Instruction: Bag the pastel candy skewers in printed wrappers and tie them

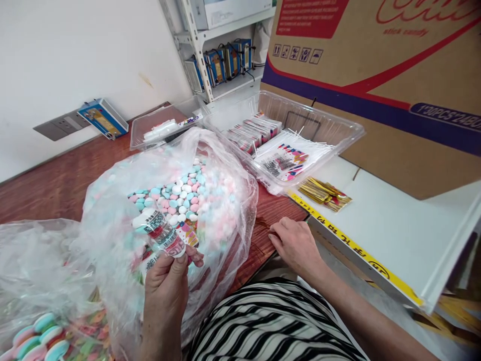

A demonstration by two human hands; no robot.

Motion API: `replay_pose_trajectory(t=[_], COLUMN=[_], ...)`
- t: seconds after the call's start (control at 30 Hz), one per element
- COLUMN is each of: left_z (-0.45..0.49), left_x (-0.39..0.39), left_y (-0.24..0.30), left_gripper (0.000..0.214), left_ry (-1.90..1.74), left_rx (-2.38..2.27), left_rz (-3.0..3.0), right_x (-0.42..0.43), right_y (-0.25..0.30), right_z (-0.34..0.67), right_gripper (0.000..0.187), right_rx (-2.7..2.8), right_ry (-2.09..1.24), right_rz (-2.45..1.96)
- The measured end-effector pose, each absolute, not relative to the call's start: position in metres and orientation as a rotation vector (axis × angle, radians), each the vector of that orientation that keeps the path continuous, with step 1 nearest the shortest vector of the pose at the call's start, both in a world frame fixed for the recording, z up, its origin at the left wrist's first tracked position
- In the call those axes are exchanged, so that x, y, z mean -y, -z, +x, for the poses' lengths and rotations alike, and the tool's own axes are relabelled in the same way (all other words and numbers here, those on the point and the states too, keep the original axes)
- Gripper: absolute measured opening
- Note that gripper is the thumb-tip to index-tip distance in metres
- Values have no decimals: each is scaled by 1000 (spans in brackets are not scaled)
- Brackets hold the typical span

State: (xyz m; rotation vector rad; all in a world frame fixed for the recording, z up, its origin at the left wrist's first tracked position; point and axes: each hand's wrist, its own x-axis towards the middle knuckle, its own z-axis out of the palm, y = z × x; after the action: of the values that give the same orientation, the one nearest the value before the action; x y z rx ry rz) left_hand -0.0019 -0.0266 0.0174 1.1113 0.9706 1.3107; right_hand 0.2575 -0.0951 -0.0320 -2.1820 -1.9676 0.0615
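Observation:
My left hand (167,286) pinches a small clear plastic bag (163,233) with black, white and red print, between thumb and fingers. It is held above a large translucent plastic sack (240,200) full of pink, blue and white candies (180,195). Another printed piece with coloured flags (188,233) lies among the candies, just behind my fingers. My right hand (298,245) rests at the edge of the reddish wooden table (259,235). Its fingers are loosely bent, a gap shows beside the thumb, and no object is visible in it.
A clear tray (349,130) holds printed packets (253,131) and white sticks (311,145). Gold twist ties (323,192) lie before it. A cardboard box (376,115) stands at right. Another sack (33,250) with striped candies (41,336) is at lower left. A shallow clear container (139,133) sits behind.

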Motion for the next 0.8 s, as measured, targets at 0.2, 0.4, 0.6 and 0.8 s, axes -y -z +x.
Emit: replay_pose_trajectory(t=[0.2,0.4,0.6,0.8], left_z=[-3,-9,-14,-15], left_x=[26,24,20,20], left_y=[-12,-9,-8,-6], left_gripper=[13,21,34,33], left_ry=[-1270,-1240,-1194,-1192], left_rx=[-1020,-1216,-1391,-1396], left_rz=[1103,1194,1300,1274], right_x=[89,87,88,88], right_y=[38,37,24,24], right_z=[254,254,257,254], right_gripper=[18,19,15,11], right_rx=[2003,1984,1944,2009], right_ry=[-60,-38,-98,-44], right_rz=[-2188,-2159,-2106,-2216])
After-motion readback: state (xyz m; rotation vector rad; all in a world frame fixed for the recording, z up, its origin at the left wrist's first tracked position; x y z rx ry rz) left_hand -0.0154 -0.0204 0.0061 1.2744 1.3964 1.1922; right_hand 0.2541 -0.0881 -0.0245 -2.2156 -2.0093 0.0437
